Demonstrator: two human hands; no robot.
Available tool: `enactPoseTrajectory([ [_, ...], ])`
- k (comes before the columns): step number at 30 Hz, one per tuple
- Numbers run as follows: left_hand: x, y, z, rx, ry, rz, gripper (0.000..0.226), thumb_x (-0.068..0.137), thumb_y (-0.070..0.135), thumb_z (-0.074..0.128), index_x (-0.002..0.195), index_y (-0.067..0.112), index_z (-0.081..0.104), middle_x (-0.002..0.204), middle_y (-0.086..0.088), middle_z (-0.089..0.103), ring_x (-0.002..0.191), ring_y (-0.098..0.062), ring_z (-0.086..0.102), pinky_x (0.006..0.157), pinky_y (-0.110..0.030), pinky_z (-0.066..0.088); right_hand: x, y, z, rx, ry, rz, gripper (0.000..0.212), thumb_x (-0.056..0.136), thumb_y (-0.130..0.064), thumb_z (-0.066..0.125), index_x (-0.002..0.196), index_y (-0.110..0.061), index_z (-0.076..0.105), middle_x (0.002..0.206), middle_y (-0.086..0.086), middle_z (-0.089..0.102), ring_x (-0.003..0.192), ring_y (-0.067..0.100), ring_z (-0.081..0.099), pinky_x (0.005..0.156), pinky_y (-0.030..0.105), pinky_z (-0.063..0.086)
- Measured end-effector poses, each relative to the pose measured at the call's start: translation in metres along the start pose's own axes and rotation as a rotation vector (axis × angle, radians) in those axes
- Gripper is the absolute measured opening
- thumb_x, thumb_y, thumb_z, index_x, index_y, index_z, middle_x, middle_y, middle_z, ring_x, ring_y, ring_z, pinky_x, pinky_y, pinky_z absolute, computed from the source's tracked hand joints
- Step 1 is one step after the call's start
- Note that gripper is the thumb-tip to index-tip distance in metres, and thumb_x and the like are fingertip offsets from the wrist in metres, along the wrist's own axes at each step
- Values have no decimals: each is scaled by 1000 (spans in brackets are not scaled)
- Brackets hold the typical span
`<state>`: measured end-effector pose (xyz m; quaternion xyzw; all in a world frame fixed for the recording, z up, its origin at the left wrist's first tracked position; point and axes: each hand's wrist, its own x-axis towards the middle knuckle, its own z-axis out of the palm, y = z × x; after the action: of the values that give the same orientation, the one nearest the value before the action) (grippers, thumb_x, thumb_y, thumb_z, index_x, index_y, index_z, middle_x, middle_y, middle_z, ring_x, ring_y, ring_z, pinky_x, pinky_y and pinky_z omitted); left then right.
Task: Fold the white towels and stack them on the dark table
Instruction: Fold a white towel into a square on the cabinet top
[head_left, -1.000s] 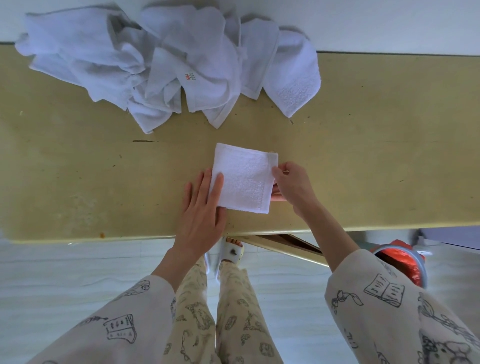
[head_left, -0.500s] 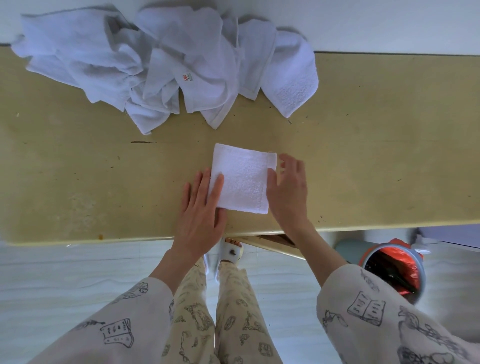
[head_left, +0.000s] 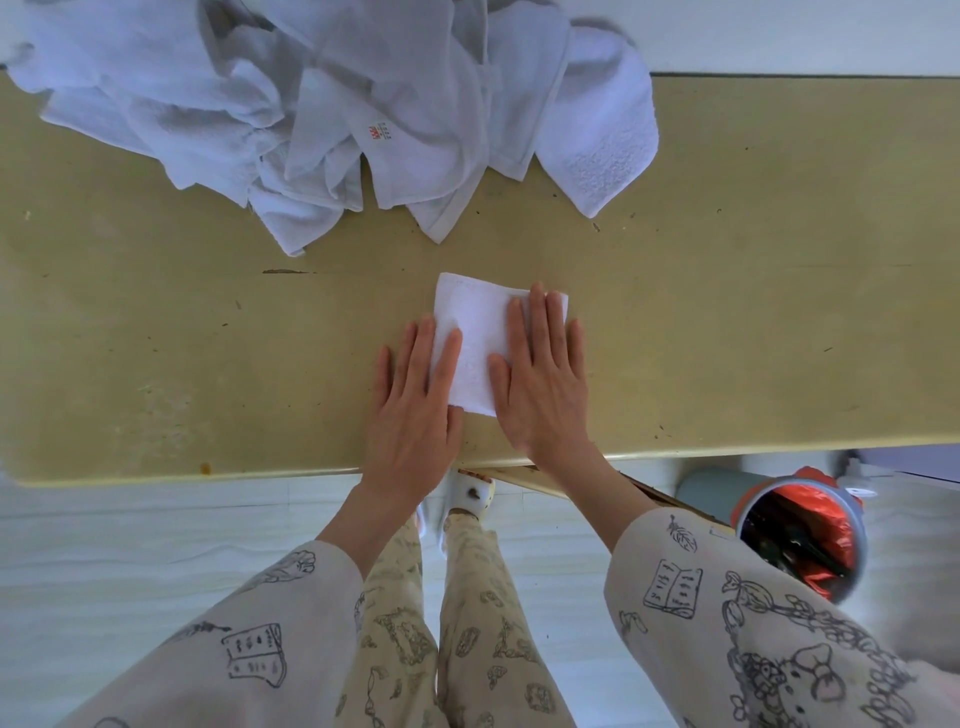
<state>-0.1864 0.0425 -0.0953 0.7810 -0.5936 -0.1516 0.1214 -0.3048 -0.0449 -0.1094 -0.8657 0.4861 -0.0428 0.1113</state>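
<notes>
On the table (head_left: 156, 338), small white square-folded towel (head_left: 475, 332) under flat left hand (head_left: 415, 410) and right hand (head_left: 543, 389).

A folded white towel (head_left: 478, 332) is lying flat as a small square near the front edge of the yellowish desk (head_left: 753, 338), its far hem facing away and its right and near parts lying hidden under the hands. A heap of unfolded white towels (head_left: 322, 104) is sprawling crumpled along the desk's far edge, one carrying a small red mark, possibly a logo.
</notes>
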Motion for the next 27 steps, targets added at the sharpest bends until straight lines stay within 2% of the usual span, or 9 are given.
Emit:
enactPoseTrajectory([
  [7,16,3,0,67,37,-21,59,84,10,26,143,15,24,147,-19,31,138,-32,26,111,-51,23,1,0,1,-10,14,8,57,95,-35,27,142,-2,31,150,20,28,141,29,20,114,45,13],
  [11,19,-7,0,104,47,-37,64,85,1,48,143,16,24,145,-21,33,138,-33,27,111,-52,23,1,-2,1,-10,8,27,58,95,-36,26,143,-3,31,151,19,26,142,28,18,115,44,11],
  [14,16,-12,-2,80,-9,-93,69,84,0,50,144,13,17,148,-21,28,140,-31,21,113,-52,18,1,-2,0,-21,7,27,58,95,-36,27,143,-3,31,151,19,27,141,28,18,115,43,12],
  [18,12,-32,-13,96,-205,-53,67,87,40,33,141,2,19,148,-23,26,139,-32,17,111,-58,18,2,-2,1,-40,14,36,58,94,-37,28,141,-3,34,149,19,30,140,28,18,114,44,14],
  [20,9,-47,-24,111,-282,46,92,81,69,28,144,3,17,152,-19,15,141,-27,5,115,-49,7,2,-3,0,-55,9,38,57,94,-37,29,141,-4,35,149,19,31,140,29,19,114,44,14],
  [22,16,-54,-43,3,-334,50,100,74,79,30,147,12,10,155,-7,-1,142,-16,-11,116,-35,-5,3,-2,1,-69,5,30,57,94,-36,29,140,-4,36,149,19,31,139,30,20,114,44,15],
  [23,23,-54,-53,-72,-342,28,92,77,71,40,147,17,14,156,-2,3,143,-13,-8,116,-33,-1,3,-2,1,-70,2,24,57,94,-37,29,140,-4,36,149,19,32,139,30,20,114,44,14],
  [25,46,-48,-69,-203,-235,-23,64,83,45,58,138,20,38,142,-1,35,134,-15,26,112,-36,25,3,-1,1,-67,-1,13,58,94,-37,28,140,-4,34,149,19,31,140,30,18,114,45,14],
  [27,77,-37,-77,-317,-214,-81,46,83,35,64,125,22,50,105,4,52,98,-12,49,90,-32,44,4,0,1,-72,0,-2,58,94,-37,28,141,-4,34,149,20,32,140,30,19,114,46,15],
])
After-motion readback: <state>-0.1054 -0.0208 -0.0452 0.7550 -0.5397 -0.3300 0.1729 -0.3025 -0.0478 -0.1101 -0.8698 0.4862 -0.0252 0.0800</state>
